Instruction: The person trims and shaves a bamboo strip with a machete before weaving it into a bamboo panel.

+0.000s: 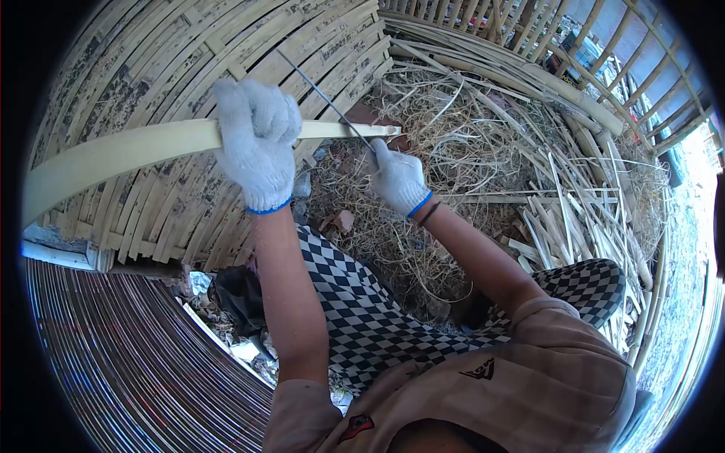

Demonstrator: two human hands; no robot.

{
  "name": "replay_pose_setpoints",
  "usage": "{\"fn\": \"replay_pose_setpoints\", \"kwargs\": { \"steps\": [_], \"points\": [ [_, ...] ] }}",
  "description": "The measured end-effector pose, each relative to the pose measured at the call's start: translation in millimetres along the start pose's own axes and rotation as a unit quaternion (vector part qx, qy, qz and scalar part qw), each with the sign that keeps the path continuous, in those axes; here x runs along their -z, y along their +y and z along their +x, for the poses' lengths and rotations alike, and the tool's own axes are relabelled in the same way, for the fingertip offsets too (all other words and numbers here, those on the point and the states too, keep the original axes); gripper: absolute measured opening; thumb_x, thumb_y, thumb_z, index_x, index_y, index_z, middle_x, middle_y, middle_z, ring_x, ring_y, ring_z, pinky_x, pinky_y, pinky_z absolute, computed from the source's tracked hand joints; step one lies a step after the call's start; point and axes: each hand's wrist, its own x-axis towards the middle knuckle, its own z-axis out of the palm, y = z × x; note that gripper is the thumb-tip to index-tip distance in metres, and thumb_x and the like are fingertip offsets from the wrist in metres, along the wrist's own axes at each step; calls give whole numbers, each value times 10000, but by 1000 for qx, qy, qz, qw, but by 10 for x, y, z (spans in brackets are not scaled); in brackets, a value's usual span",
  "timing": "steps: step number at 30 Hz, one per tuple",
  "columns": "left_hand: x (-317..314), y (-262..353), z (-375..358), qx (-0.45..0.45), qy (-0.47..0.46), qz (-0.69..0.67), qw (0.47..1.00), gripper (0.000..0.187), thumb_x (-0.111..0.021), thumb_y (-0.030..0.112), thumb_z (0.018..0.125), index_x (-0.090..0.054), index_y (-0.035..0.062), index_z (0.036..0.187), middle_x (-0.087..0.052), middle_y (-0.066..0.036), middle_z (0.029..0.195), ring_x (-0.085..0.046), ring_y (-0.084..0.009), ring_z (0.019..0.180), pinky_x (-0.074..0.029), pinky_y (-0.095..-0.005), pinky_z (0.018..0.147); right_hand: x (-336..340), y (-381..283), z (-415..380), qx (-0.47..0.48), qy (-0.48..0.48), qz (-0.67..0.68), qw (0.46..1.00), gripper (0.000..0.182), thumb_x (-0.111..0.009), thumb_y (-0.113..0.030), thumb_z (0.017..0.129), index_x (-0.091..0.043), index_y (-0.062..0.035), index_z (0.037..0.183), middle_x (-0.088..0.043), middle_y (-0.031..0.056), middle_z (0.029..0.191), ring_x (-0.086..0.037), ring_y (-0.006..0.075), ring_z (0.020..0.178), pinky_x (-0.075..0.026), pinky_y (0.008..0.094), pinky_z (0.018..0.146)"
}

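Note:
My left hand [260, 147], in a white knit glove with a blue cuff, is closed around a long, pale bamboo strip [128, 151]. The strip curves away past the left edge, and its other end shows a notched node to the right of the hand. In my right hand [398, 179], gloved the same way, is a knife [321, 94] with a long, narrow dark blade. That blade slants up to the left and crosses the strip near its node end. The knife's handle is mostly hidden by my fingers.
A woven bamboo wall panel [151, 83] stands close on the left. Curly bamboo shavings [445, 143] cover the ground ahead. Split bamboo pieces [574, 226] lie piled on the right, and long bamboo poles [574, 98] lie along the slatted fence [634, 68].

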Motion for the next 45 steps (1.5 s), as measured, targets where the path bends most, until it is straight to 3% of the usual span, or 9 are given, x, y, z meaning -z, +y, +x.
{"fn": "replay_pose_setpoints", "kwargs": {
  "steps": [4,11,18,29,34,39,41,44,45],
  "points": [
    [-6,-30,-40,0,-6,20,1000,534,-378,413,1116,-334,144,657,-258,30,567,-232,-126,488,-246,-296,466,-524,939,28,-147,-124,-83,978,222,-518,-203,984,-555,-38,1127,-722,215,887,-711,406,842,-555,523,732],
    [-110,-49,14,9,-22,14,1000,518,-371,394,1121,-348,142,669,-270,30,560,-233,-123,487,-248,-297,473,83,55,185,-31,-29,-36,998,237,-562,-268,1006,-557,-72,1137,-690,194,749,-700,399,769,-546,515,665],
    [117,-150,38,-8,-27,-7,1000,487,-386,366,1121,-347,144,690,-268,32,587,-232,-118,486,-255,-294,464,-787,998,50,-189,-80,-91,975,204,-557,-230,973,-590,-53,1069,-730,211,872,-726,395,864,-560,528,735],
    [-233,130,457,-41,24,36,998,471,-511,348,1084,-378,151,678,-279,43,537,-233,-83,432,-232,-269,390,-526,688,-123,-226,-138,-6,964,380,-502,-305,1001,-588,-43,1262,-719,248,1028,-695,422,978,-546,540,852],
    [-434,14,739,-15,88,62,994,426,-449,297,1098,-366,162,702,-276,41,577,-244,-98,458,-217,-268,416,-145,364,226,-179,-103,-6,978,303,-495,-292,1024,-589,-39,1162,-711,238,915,-693,426,899,-546,536,794],
    [-394,21,697,2,-9,38,999,407,-394,279,1108,-358,162,720,-265,39,594,-222,-108,464,-211,-267,435,290,-166,179,-46,-6,69,997,261,-541,-292,1018,-543,-35,1061,-681,205,763,-685,428,788,-541,536,706],
    [-326,17,748,14,-94,33,995,417,-371,282,1113,-346,160,714,-252,32,588,-213,-113,461,-206,-280,433,-61,173,94,-121,-42,54,990,235,-553,-258,996,-596,-52,1100,-709,218,850,-706,397,856,-555,522,745],
    [-383,-12,736,-22,-45,39,998,432,-360,295,1114,-346,160,703,-260,31,579,-206,-114,463,-208,-287,433,-953,1304,-234,-257,-210,-38,943,262,-557,-232,972,-686,-55,1114,-724,265,983,-713,408,964,-574,495,827],
    [-386,-36,705,-26,-55,35,998,427,-406,300,1105,-365,157,704,-273,37,568,-215,-104,450,-215,-278,421,-1135,1689,-430,-218,-231,-39,947,267,-543,-216,966,-695,-32,1086,-718,274,985,-704,425,955,-563,511,836]
  ]
}}
